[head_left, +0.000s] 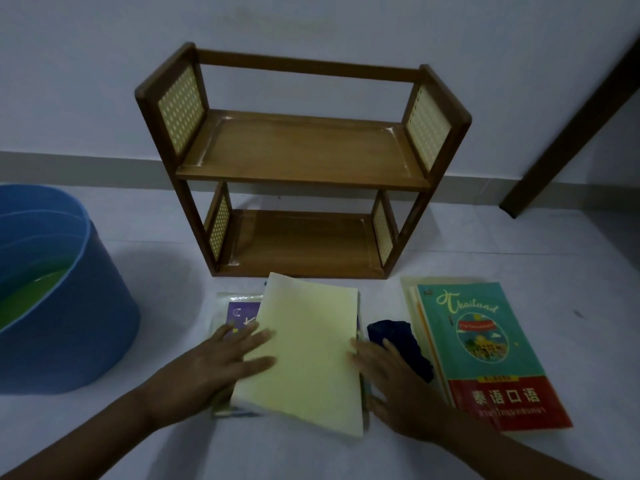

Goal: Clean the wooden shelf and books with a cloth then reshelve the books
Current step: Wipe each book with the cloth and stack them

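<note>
A two-tier wooden shelf (298, 154) with woven side panels stands bare against the wall. In front of it a pale yellow book (308, 355) lies tilted on a stack of books that includes a purple one (239, 315). My left hand (221, 362) grips the yellow book's left edge, fingers spread on top. My right hand (384, 372) touches its right edge and rests partly over a dark blue cloth (398, 337) on the floor. A second stack lies to the right, topped by a teal and red Thailand book (485, 355).
A blue tub (69, 323) holding greenish liquid stands on the floor at the left. A dark wooden frame (568, 133) slants down the wall at the right. The floor is pale tile.
</note>
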The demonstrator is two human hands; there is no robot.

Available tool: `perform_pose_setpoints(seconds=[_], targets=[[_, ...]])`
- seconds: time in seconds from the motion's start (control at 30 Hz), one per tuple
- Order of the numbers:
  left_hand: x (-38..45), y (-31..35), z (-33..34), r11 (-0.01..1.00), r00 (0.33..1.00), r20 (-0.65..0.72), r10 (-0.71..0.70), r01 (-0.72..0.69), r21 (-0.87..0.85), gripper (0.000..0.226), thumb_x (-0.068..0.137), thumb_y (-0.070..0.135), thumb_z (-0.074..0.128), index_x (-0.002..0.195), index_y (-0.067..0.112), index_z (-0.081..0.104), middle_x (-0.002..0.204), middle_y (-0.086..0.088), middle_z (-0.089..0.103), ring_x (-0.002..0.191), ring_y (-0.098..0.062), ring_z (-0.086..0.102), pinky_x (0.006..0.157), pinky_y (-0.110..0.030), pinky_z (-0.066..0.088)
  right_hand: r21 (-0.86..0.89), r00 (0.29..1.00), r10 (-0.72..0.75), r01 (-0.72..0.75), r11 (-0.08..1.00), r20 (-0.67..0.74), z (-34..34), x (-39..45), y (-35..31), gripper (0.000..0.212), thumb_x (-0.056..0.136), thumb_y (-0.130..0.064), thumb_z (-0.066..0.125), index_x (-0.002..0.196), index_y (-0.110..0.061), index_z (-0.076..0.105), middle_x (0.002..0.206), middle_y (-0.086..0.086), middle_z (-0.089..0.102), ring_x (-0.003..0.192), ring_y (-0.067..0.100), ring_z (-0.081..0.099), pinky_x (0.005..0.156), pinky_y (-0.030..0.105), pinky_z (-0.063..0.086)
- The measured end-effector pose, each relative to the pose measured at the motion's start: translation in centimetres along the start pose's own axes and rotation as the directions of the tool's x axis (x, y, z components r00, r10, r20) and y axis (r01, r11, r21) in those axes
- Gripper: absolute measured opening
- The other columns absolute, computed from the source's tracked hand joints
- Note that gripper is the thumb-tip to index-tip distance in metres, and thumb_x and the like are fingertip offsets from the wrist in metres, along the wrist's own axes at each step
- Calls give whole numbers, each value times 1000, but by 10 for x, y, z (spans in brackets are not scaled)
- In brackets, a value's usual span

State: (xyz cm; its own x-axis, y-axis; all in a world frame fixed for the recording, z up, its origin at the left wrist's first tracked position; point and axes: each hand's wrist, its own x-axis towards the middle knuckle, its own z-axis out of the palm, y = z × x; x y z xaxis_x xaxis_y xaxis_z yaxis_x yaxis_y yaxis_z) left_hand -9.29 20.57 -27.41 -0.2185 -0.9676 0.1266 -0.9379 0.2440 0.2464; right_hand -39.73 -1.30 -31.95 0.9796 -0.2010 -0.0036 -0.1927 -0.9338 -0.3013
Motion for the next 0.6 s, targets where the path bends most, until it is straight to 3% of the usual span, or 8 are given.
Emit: perform_pose_setpoints(seconds=[0.07,0.13,0.2,0.27,0.3,0.37,0.5,0.6], targets=[[17,11,-15,976,981,-145,-125,96,-197,45,97,46,40,142,41,36,155,8,33,142,-15,32,115,-42,30,167,987,104,-83,982,-121,-11,5,3,82,90,-17,61,147,-50,12,157,-26,13,146,3,14,120,38,10],[39,23,-39,922,939,-226,-258,169,-349,38,96,51,34,134,52,38,143,22,45,130,-3,46,115,-28,29,412,943,243,-133,901,-226,-32,19,-7,60,91,-23,63,138,-51,38,146,-25,40,137,1,35,118,35,22],[59,32,-69,871,878,-308,-367,208,-446,31,92,61,33,123,63,42,118,40,57,105,11,59,99,-11,41,616,839,478,-237,751,-261,-64,38,-19,29,91,-21,63,111,-42,59,106,-19,66,104,-4,59,106,36,42],[72,37,-93,829,792,-411,-452,203,-520,23,89,64,37,110,68,46,100,46,58,89,18,60,74,0,45,693,730,603,-252,675,-321,-91,56,-21,6,90,-20,63,96,-22,63,83,-17,64,80,-2,62,82,32,53],[76,36,-101,808,756,-440,-485,195,-556,20,90,59,40,107,69,47,98,47,58,89,19,59,70,2,44,696,712,601,-222,683,-363,-103,63,-24,7,90,-18,63,97,-18,63,81,-17,64,77,-4,63,73,23,52],[80,34,-109,754,721,-424,-548,207,-623,28,91,46,43,101,71,49,97,47,58,93,19,57,70,2,43,733,738,571,-155,662,-360,-117,71,-27,14,91,-11,61,104,-18,62,89,-22,65,83,-12,64,70,8,48],[76,30,-93,633,696,-336,-635,218,-743,22,79,64,45,97,66,56,98,38,64,93,8,64,68,-6,50,792,792,564,-182,584,-234,-103,70,-28,24,93,-7,59,111,-23,60,100,-17,68,93,-11,64,74,10,51],[74,33,-78,594,688,-291,-664,251,-764,20,79,60,50,97,65,57,98,36,65,92,7,65,69,-5,49,796,775,603,-237,558,-192,-86,70,-24,24,94,-10,57,110,-28,57,102,-21,66,92,-14,62,73,8,50]])
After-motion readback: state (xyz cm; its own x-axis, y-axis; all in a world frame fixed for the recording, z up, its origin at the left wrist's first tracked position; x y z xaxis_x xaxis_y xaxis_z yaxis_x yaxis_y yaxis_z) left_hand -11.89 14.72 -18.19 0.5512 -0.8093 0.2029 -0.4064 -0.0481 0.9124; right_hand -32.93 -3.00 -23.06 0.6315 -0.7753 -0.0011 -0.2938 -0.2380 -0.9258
